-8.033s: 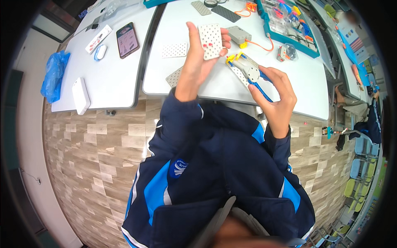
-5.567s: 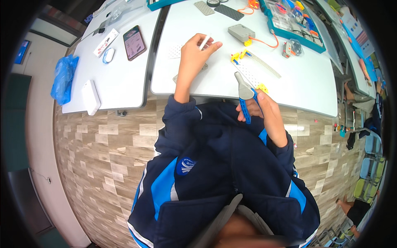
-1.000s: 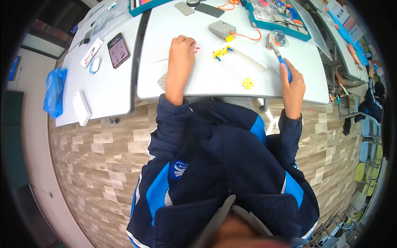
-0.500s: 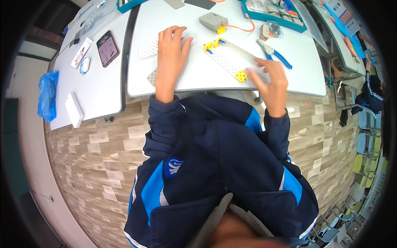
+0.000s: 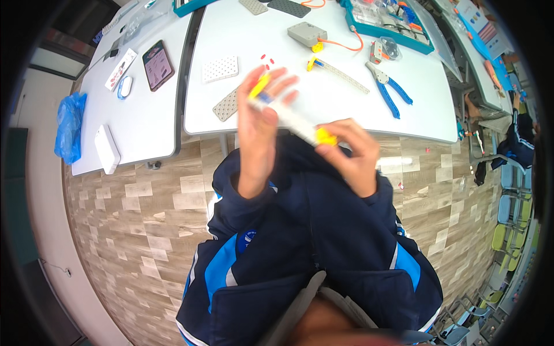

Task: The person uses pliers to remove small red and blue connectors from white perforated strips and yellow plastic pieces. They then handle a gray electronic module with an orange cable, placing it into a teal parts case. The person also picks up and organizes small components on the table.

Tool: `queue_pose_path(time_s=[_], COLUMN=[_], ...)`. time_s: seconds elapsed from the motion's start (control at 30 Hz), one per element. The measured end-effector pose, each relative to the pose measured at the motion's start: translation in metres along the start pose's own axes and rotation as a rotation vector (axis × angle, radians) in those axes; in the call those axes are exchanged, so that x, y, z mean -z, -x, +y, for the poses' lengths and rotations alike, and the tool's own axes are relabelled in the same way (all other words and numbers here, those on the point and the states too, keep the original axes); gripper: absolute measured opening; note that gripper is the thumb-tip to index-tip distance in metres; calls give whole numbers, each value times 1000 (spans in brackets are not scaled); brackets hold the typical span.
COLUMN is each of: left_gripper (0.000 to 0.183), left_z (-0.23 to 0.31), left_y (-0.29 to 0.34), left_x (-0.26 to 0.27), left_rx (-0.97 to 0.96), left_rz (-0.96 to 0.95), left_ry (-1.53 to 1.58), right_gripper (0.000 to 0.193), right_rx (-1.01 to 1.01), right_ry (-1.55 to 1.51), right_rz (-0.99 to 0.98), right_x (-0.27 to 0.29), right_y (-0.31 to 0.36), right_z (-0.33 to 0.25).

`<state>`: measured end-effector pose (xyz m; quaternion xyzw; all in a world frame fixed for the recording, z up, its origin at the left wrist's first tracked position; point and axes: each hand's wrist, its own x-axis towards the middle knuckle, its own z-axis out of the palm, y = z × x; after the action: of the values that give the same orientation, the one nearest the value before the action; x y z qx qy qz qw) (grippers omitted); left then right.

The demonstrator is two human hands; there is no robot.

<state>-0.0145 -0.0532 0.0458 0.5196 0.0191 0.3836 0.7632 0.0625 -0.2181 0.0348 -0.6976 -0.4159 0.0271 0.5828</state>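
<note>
Just off the table's near edge, a pale perforated building strip (image 5: 295,120) with yellow and blue connector pieces is raised and tilted, slightly blurred. My right hand (image 5: 355,154) is closed, pinching the yellow block (image 5: 326,136) at its lower right end. My left hand (image 5: 258,130) has its fingers spread. The yellow and blue end of the strip lies across those fingers; whether they touch it is hard to tell. Beyond the strip, a thin pale beam (image 5: 346,77) with a yellow end lies on the table, and blue-handled pliers (image 5: 388,86) rest to its right.
Small red pegs (image 5: 266,59), a white perforated plate (image 5: 220,69) and a grey perforated plate (image 5: 226,106) lie on the left of the table. A grey box (image 5: 304,33) with an orange cable stands behind, near a teal parts tray (image 5: 398,38). On the left table lies a phone (image 5: 158,66).
The strip with yellow ends has left the table and is now in my right hand. Both hands have drawn back toward my body, the left turning palm up. The camera view has shifted slightly.
</note>
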Motion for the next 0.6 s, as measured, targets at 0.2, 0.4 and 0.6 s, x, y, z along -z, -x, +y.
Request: queue_pose_path(time_s=[0.2, 0.4, 0.6], left_gripper=[51, 21, 14], left_z=[18, 30, 30], left_y=[23, 32, 47], left_x=[-26, -27, -25], left_rx=[77, 183, -13], left_rz=[202, 364, 204], left_ry=[170, 222, 606], right_gripper=[52, 47, 49], right_rx=[432, 757, 908], right_ry=[152, 230, 81], right_rz=[-136, -103, -23], right_x=[-42, -41, -46], right_y=[6, -2, 1], right_z=[-13, -2, -1])
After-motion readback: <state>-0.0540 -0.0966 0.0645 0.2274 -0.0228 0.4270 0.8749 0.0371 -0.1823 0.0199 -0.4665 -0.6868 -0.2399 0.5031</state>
